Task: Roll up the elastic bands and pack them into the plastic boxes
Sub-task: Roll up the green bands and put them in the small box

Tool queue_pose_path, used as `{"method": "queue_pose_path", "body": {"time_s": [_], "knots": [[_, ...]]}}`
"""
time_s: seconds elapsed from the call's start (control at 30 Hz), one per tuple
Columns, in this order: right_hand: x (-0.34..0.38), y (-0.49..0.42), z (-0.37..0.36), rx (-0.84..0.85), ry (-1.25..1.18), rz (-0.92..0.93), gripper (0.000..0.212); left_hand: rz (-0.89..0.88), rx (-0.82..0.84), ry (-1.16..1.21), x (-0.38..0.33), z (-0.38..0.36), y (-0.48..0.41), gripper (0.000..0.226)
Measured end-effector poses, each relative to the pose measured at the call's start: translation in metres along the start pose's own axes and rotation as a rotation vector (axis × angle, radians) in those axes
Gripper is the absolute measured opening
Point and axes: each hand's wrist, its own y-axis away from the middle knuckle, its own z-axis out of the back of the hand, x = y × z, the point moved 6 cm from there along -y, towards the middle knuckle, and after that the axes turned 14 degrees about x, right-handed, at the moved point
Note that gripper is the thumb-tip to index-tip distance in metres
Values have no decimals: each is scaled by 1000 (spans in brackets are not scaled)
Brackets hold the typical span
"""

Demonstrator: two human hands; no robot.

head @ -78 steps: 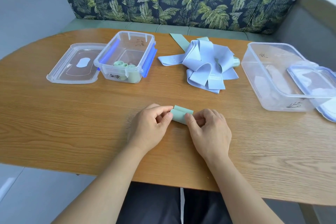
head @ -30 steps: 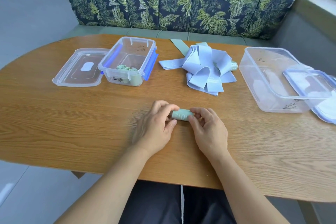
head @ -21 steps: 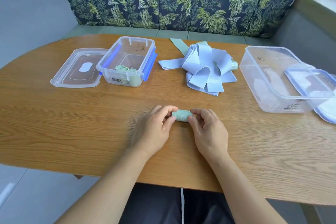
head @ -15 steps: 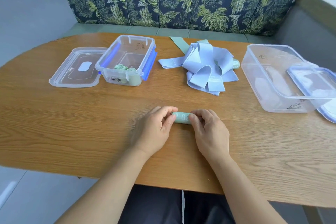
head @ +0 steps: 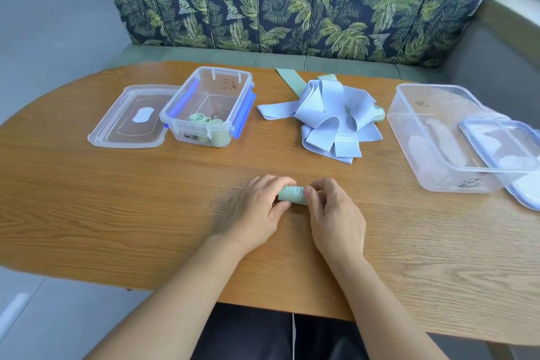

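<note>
A rolled green elastic band (head: 292, 195) lies on the wooden table (head: 117, 202) in front of me. My left hand (head: 257, 210) pinches its left end and my right hand (head: 333, 213) pinches its right end, fingers curled round the roll. Rolled green bands (head: 204, 120) sit inside the small plastic box (head: 208, 105) with blue clips at the back left. A heap of loose pale blue bands (head: 330, 117) lies at the back middle, with a flat green band (head: 287, 79) sticking out behind it and a green roll (head: 379, 114) at its right.
The small box's clear lid (head: 131, 117) lies left of it. A large clear plastic box (head: 438, 137) stands at the right with its blue-rimmed lid (head: 502, 140) leaning on it. A leaf-patterned sofa (head: 292, 0) runs behind the table.
The green band, partly rolled with a flat tail earlier, is now a tight roll between both hands. The hands stayed at the same spot on the table.
</note>
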Motion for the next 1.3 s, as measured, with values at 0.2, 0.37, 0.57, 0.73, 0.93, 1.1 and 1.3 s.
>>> {"method": "queue_pose_path", "body": {"time_s": [0.2, 0.37, 0.57, 0.73, 0.93, 1.1, 1.3], "knots": [[-2, 3, 5, 163, -155, 39, 17, -21, 86, 61, -3, 1, -1, 30], [14, 2, 23, 332, -456, 128, 36, 3, 171, 417, -5, 13, 3, 26], [56, -16, 55, 457, -447, 242, 34, 20, 309, 947, -7, 42, 10, 18], [88, -28, 69, 548, -291, 339, 12, -70, 180, 765, -6, 73, 13, 40], [109, -39, 70, 598, -194, 368, 12, -70, 96, 551, -6, 89, 15, 32], [112, -40, 71, 627, -248, 337, 24, -58, 115, 483, -6, 90, 20, 28], [117, -38, 73, 636, -172, 375, 39, -70, 161, 550, -3, 82, 21, 31]]}}
